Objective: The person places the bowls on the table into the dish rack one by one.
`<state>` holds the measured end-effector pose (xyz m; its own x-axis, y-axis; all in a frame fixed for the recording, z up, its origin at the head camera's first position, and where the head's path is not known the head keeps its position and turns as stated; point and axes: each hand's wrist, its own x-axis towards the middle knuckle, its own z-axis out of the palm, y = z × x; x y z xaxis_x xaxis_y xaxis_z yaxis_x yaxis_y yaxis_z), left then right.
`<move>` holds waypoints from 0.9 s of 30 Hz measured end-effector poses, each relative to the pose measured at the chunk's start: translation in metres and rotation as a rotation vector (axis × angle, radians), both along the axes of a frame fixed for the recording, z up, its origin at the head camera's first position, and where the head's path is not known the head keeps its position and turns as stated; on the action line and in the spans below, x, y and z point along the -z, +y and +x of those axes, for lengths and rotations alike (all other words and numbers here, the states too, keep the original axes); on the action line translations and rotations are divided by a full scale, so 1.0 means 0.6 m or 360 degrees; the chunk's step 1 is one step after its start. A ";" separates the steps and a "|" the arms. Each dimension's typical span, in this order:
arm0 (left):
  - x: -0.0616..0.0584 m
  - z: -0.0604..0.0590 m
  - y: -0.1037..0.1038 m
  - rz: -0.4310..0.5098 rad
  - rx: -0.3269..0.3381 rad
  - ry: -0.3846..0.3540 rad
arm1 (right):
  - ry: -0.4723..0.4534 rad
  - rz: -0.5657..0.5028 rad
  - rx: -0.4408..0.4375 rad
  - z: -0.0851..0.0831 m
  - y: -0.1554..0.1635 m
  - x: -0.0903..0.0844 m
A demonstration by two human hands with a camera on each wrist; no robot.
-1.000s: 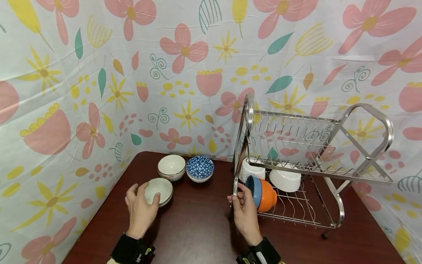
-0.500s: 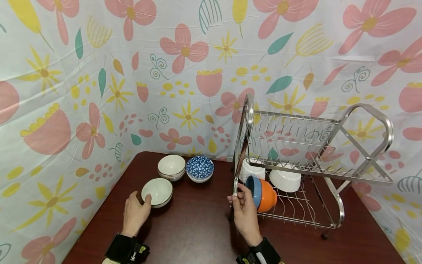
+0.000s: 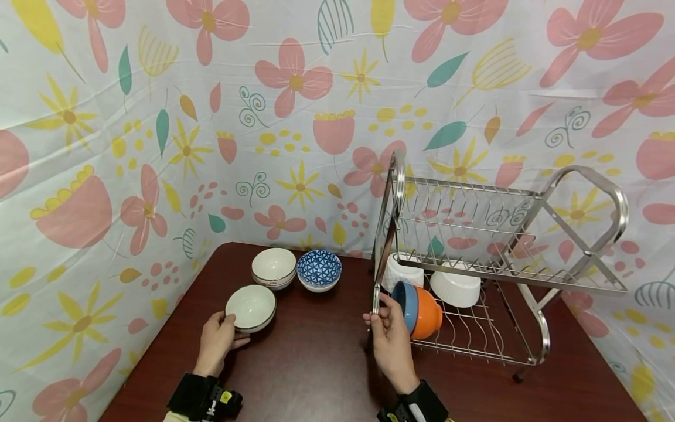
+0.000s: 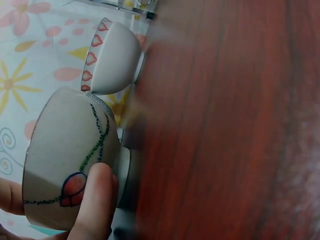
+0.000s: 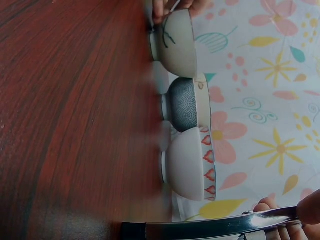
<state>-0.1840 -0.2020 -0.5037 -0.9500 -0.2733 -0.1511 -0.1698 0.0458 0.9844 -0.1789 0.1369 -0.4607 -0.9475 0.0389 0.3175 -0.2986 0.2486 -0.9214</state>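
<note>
My left hand [image 3: 213, 346] holds a pale bowl [image 3: 252, 308] by its left side, thumb at the rim and fingers reaching beneath. The left wrist view shows a painted red bud and green vine on the bowl's outer wall [image 4: 55, 130], one finger lying against it. Over at the dish rack, my right hand [image 3: 392, 346] grips the upright metal post [image 3: 377, 299] at the rack's near left. Right behind that hand, a blue bowl [image 3: 405, 302] and an orange bowl [image 3: 428, 313] stand tilted on the lower tier.
Behind the held bowl stand a cream bowl [image 3: 274, 264] and a blue-patterned bowl [image 3: 319, 268], side by side. Two white bowls, one ribbed [image 3: 456, 287] and one textured [image 3: 402, 272], sit on the rack's lower tier. A flowered cloth [image 3: 295, 146] backs the brown table [image 3: 316, 363].
My left hand has drawn back from over the pale bowl to its left side, and its fingers have slid beneath it. My right hand has stayed on the rack post.
</note>
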 end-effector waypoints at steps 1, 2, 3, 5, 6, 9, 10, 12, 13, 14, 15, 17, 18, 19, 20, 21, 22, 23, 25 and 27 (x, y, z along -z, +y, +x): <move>0.001 0.000 0.000 0.0014 0.0002 0.0004 | -0.0006 -0.0008 0.0004 0.000 0.000 0.000; 0.001 0.000 -0.001 0.0022 0.0005 0.0008 | -0.0006 -0.0005 0.0009 -0.001 0.000 0.001; 0.001 0.000 -0.001 0.0029 0.0005 0.0010 | 0.0004 -0.0008 0.0013 -0.003 0.001 0.007; 0.002 -0.001 -0.002 0.0037 0.0003 0.0014 | 0.0016 -0.0015 0.0017 -0.011 0.004 0.021; 0.001 -0.001 -0.002 0.0039 0.0005 0.0015 | 0.0016 -0.0014 0.0017 -0.010 0.004 0.021; 0.001 -0.003 -0.003 0.0039 0.0010 0.0017 | 0.0017 -0.0004 0.0019 -0.010 0.005 0.021; 0.001 -0.003 -0.003 0.0038 0.0013 0.0018 | 0.0016 -0.0002 0.0019 -0.010 0.005 0.021; 0.001 -0.003 -0.004 0.0036 0.0016 0.0023 | 0.0014 -0.0005 0.0021 -0.011 0.005 0.022; 0.002 -0.003 -0.004 0.0033 0.0016 0.0026 | 0.0014 -0.0007 0.0020 -0.011 0.005 0.022; 0.002 -0.003 -0.004 0.0031 0.0016 0.0032 | 0.0017 -0.0008 0.0019 -0.011 0.005 0.023; 0.002 -0.003 -0.004 0.0026 0.0014 0.0037 | 0.0026 -0.0008 0.0019 -0.012 0.005 0.024; 0.002 -0.002 -0.005 0.0019 0.0010 0.0045 | 0.0050 0.0001 0.0013 -0.012 0.005 0.025; 0.001 -0.002 -0.005 0.0017 0.0008 0.0047 | 0.0064 0.0008 0.0010 -0.012 0.005 0.026; 0.001 -0.002 -0.005 0.0019 0.0005 0.0044 | 0.0078 0.0013 0.0010 -0.012 0.005 0.027; 0.000 -0.001 -0.005 0.0021 0.0002 0.0038 | 0.0085 0.0014 0.0011 -0.012 0.005 0.027; 0.000 -0.001 -0.005 0.0024 0.0000 0.0028 | 0.0088 0.0017 0.0012 -0.012 0.005 0.027; -0.001 -0.001 -0.005 0.0033 -0.0002 0.0018 | 0.0083 0.0017 0.0013 -0.013 0.005 0.027; -0.002 -0.001 -0.005 0.0041 -0.0004 0.0005 | 0.0075 0.0013 0.0018 -0.012 0.005 0.027; -0.003 -0.002 -0.004 0.0056 -0.0007 -0.0020 | 0.0056 0.0005 0.0024 -0.012 0.005 0.026; -0.004 -0.003 -0.003 0.0057 -0.0007 -0.0036 | 0.0046 0.0008 0.0026 -0.012 0.005 0.025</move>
<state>-0.1856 -0.2041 -0.5014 -0.9451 -0.2713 -0.1822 -0.1920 0.0098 0.9814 -0.1861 0.1398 -0.4755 -0.9372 0.0523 0.3448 -0.3208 0.2585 -0.9112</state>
